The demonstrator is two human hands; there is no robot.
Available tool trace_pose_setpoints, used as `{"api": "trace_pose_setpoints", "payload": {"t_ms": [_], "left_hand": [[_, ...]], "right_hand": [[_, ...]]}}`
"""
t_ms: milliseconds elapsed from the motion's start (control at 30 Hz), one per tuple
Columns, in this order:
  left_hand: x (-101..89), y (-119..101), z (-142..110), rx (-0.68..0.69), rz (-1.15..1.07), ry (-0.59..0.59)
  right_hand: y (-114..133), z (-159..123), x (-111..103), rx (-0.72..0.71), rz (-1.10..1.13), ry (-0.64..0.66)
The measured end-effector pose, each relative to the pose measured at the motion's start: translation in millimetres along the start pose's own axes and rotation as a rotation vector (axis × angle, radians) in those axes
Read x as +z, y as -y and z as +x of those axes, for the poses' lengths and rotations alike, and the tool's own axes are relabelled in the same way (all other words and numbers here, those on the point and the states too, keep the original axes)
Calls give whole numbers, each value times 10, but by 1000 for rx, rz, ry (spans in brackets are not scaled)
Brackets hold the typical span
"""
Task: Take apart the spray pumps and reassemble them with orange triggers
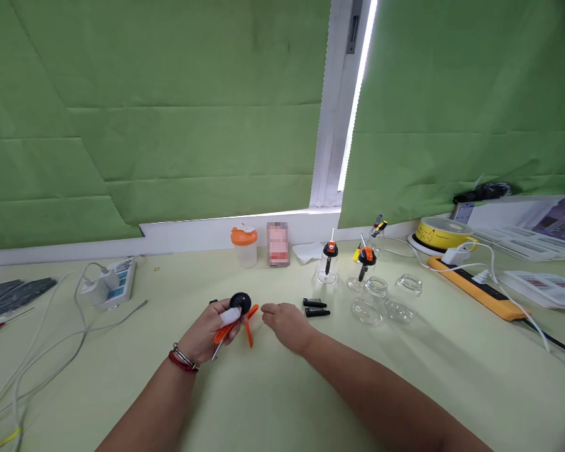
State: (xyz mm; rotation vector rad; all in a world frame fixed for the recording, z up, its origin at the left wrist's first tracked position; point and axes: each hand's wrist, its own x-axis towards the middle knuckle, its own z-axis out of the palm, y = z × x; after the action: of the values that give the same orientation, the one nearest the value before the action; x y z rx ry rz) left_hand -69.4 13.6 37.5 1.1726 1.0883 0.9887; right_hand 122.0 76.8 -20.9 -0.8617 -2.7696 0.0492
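My left hand [211, 333] is closed around a black round cap [240, 304] with a metal rod poking out below the fingers. An orange plastic piece [223, 333] lies along the same hand, and white wrapping covers the thumb. Just right of it, an orange forked piece [249, 329] shows; whether it is held or rests on the table I cannot tell. My right hand [287, 325] is low at the table, fingers curled together; anything in them is hidden. Two black pieces with springs [315, 307] lie to its right.
Two black-topped assemblies with orange parts [330, 250] stand in glass pieces at the back right, near clear glass jars [368, 309]. An orange-lidded cup [245, 246] stands by the wall. An orange power strip [475, 285] is at right, white cables [80, 326] at left.
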Motion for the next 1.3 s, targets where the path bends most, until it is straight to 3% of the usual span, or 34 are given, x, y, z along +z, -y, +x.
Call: {"api": "trace_pose_setpoints", "payload": {"t_ms": [100, 233, 367, 467, 533, 600, 667, 767, 867, 1033, 1100, 1167, 1300], "left_hand": [[-70, 50, 76, -36, 82, -174], [-61, 139, 138, -45, 275, -261], [85, 171, 113, 54, 403, -238], [200, 167, 83, 193, 491, -180], [222, 165, 78, 235, 528, -153], [185, 175, 91, 216, 550, -172], [107, 201, 123, 170, 627, -278], [-7, 270, 203, 90, 940, -463], [-34, 346, 290, -17, 1195, -490], [61, 350, 311, -105, 1294, -482], [133, 297, 252, -47, 1342, -497], [236, 237, 171, 147, 1342, -502], [463, 126, 25, 473, 1091, -257]], "right_hand": [[-16, -30, 54, -65, -92, 34], [45, -68, -39, -29, 8, 4], [190, -76, -165, 298, 446, -175], [259, -34, -170, 515, 937, -162], [231, 0, -169, 590, 1129, -169], [137, 13, -209, 651, 1184, -280], [3, -13, -291, 718, 1185, -440], [-165, -118, -419, 767, 1198, -591], [-213, -250, -453, 760, 1207, -535], [-158, -367, -414, 730, 1215, -450], [-113, -362, -446, 708, 1238, -454], [-23, -344, -502, 681, 1269, -451], [248, -319, -597, 519, 1279, -332]]}}
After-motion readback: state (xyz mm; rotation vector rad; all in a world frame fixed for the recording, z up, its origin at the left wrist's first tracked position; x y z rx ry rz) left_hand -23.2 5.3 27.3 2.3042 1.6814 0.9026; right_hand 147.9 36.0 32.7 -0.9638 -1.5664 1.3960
